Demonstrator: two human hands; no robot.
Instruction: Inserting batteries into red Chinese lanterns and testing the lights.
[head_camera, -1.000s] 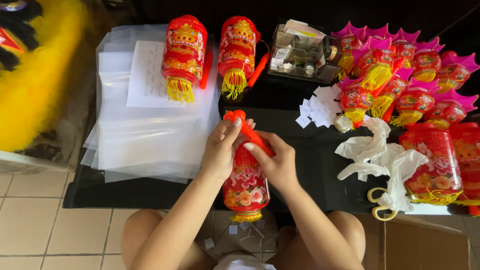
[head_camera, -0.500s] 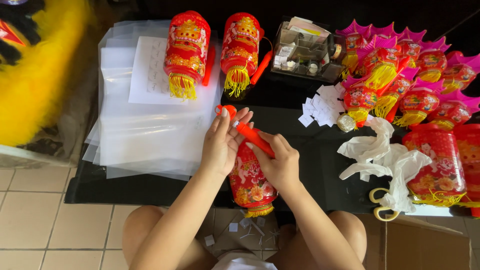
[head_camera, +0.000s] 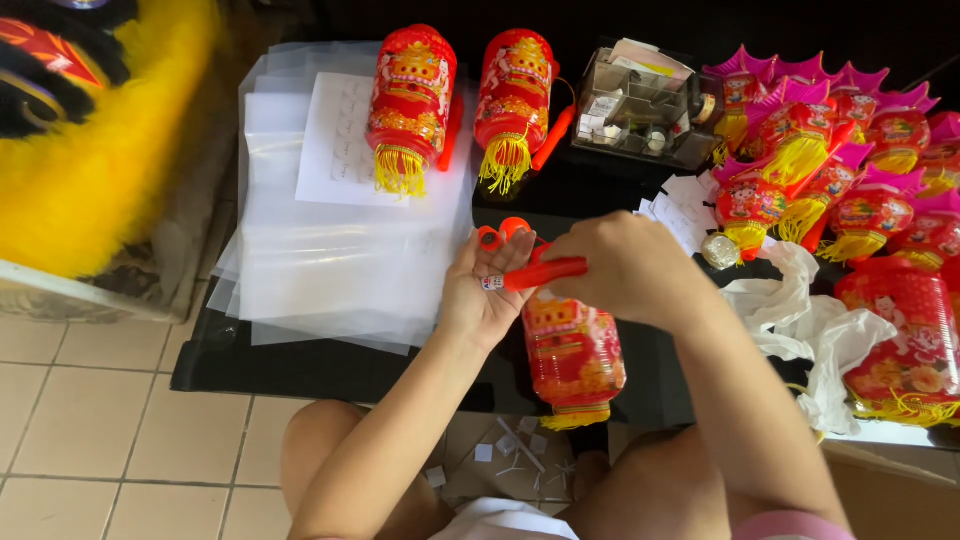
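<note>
Far out to the left of the hands sits a big fluffy yellow thing with black and red bits on it. Closer in, just left of the left hand, a pile of clear plastic bags lies on the black bench, with a white paper sheet on top.

Past the hands, on the far side, two red lanterns with yellow tassels lie side by side: one lantern rests on the bags and the other lantern is right next to it.

The left hand is open, palm up, with its fingers spread a little. A small white sticker (it has a bit of red on it) sits on that hand. The orange-red stick handle lies across its fingers. The right hand is closed around the other end of that handle. Under both hands, and a little nearer the person, hangs the red lantern being held, with its yellow fringe at the bottom.

Past the right hand stands a clear little box full of small bits. To the right of the right hand is a white plastic bag, and further right a heap of pink and red lanterns.
</note>
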